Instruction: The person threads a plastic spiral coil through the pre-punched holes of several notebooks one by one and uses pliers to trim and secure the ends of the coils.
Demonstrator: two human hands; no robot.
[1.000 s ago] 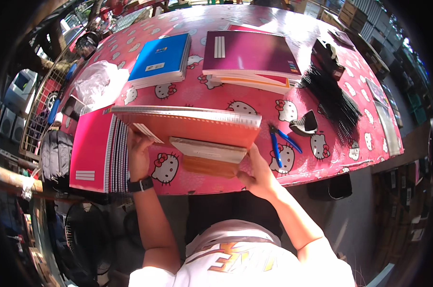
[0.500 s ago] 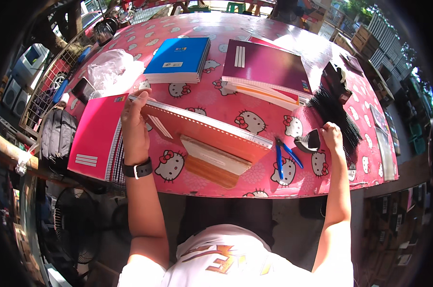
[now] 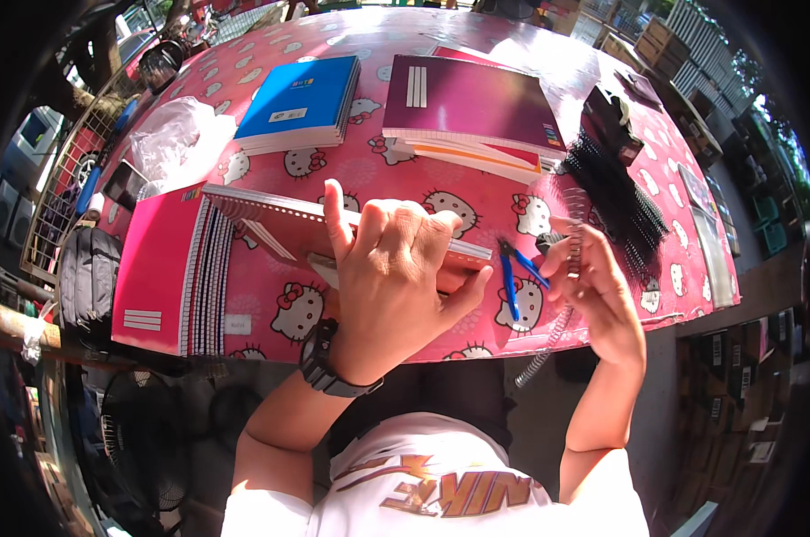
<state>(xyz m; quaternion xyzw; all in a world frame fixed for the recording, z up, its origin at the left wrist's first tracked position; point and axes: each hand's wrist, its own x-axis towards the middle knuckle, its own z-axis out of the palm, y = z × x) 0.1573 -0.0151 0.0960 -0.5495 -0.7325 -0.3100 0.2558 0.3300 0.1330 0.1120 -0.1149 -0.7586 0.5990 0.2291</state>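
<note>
Worktop: broad, covered in a pink cloth [image 3: 396, 166] with white cat faces; sunlight glares across its far end.
Room: open and shaded, with a wire rack [image 3: 60, 219] on the left, a fan [image 3: 141, 438] low on the left, and trees behind a fence at the far right.
Crates: wooden slats [image 3: 660, 40], stacked beyond the far right corner; contents not visible.
Plastic bag: white [image 3: 168, 143], crumpled, on the left of the worktop; I cannot tell what it holds.
Backpack: grey [image 3: 90, 282], beside the left edge.
Stacks: pink notebooks [image 3: 154, 277] near left, blue [image 3: 298, 100] and purple [image 3: 472, 100] farther back.
Red notebook: tilted on its long edge [image 3: 302, 234] at the near side, by a wooden block [image 3: 323, 267] mostly hidden.
Left hand: across the red notebook [image 3: 392, 273], fingers bent; whether they grip cannot be told.
Right hand: fingers pinching a thin dark coil [image 3: 574, 259], its lower end dangling past the edge [image 3: 606, 304].
Pliers: blue-handled [image 3: 511, 291], between the hands.
Black coils: bundled at right [image 3: 620, 201].
</note>
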